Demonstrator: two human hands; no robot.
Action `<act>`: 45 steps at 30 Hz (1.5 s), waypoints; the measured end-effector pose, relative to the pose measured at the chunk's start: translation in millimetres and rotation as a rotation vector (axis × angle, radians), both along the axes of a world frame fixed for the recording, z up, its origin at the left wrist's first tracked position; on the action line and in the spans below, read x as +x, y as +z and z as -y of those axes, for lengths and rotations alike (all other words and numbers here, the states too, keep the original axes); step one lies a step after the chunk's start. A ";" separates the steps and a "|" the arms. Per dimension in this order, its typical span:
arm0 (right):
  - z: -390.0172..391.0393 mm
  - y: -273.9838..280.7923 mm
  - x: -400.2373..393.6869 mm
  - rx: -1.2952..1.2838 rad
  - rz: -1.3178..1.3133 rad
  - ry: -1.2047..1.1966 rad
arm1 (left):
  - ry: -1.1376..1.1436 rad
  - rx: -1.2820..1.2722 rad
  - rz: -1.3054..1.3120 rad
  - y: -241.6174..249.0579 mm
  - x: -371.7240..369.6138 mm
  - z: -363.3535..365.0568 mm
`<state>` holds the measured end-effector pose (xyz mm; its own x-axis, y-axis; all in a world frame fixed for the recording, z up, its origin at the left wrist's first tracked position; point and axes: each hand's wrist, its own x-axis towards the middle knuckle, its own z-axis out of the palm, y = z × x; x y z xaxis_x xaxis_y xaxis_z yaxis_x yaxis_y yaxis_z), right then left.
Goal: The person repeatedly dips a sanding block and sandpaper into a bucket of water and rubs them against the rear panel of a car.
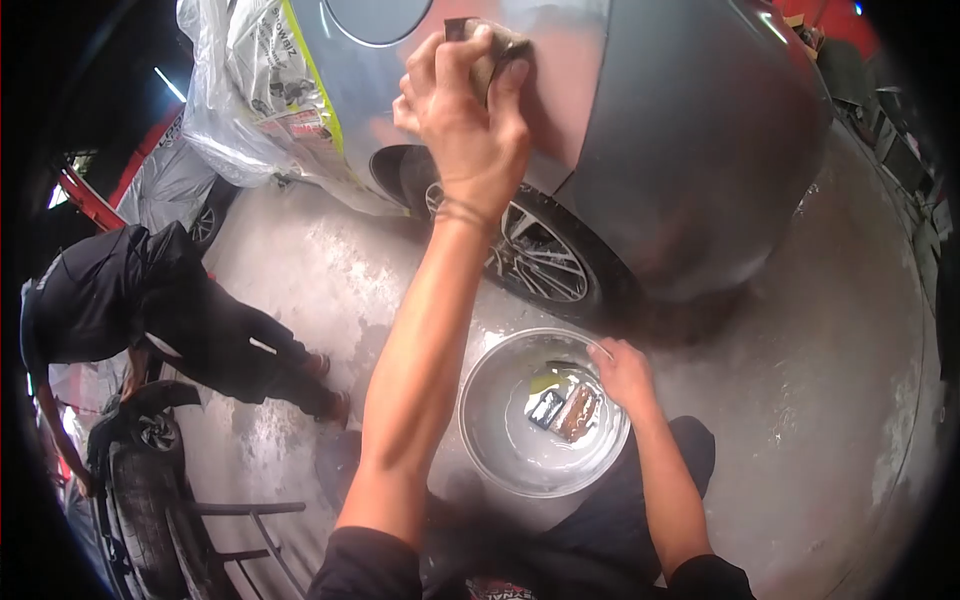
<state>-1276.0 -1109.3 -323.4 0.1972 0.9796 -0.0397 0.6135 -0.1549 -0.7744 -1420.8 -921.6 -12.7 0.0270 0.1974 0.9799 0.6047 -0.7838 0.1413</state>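
Observation:
My left hand (465, 120) is closed on a folded piece of brownish sandpaper (487, 66), pressed against the car's rear side panel (560, 100) above the wheel. The panel is grey with pinkish patches around my hand. Whether a block sits inside the sandpaper is hidden. My right hand (622, 370) grips the rim of a round metal bucket (480, 450) standing between my knees. In the bucket's water lie a reddish-brown block (577, 413), a dark rectangular piece (546, 409) and something yellow-green (545, 383).
The car's wheel (540, 250) is just beyond the bucket. Printed plastic sheeting (265, 90) covers part of the car. At left, another person (110, 290) bends over a dark bumper-like part (145, 490) near a metal stand (255, 510). The concrete floor (310, 260) looks wet in places.

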 end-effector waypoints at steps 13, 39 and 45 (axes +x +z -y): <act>38.1 31.6 -59.3 0.184 -1.077 -0.047 | -1.092 -1.326 0.128 -187.0 -124.1 139.6; -24.1 -160.5 -141.2 -0.807 0.663 0.297 | -0.660 -1.365 -0.678 -306.2 -112.2 29.4; 0.6 78.9 -110.0 -0.214 0.720 0.335 | -0.863 -1.458 -0.436 -333.4 -101.4 18.8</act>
<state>-1386.1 -1109.9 -244.5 -0.0558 0.9767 -0.2072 0.9887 0.0251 -0.1480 -1522.2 -940.4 -346.1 0.7797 0.6213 -0.0772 0.3014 -0.2645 0.9161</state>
